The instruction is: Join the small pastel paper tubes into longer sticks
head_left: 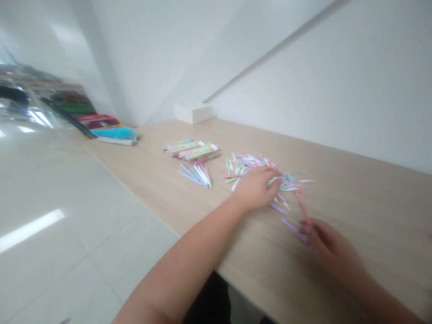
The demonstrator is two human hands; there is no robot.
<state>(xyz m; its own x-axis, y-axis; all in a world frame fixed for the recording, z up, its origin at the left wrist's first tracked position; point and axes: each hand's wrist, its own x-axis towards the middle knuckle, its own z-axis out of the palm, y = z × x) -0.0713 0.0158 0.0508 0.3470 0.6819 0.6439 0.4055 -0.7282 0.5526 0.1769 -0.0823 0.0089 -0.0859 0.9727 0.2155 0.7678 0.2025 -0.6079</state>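
Pastel sticks (pixel 246 164) under the outstretched left hand (pixel 254 189)

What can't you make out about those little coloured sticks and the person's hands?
In the head view:
Left hand covers part of the pile of small pastel sticks, hiding what lies beneath.
Right hand is blurred, so whether it grips the pink stick is unclear.
Packets: printing too small and blurred to read.
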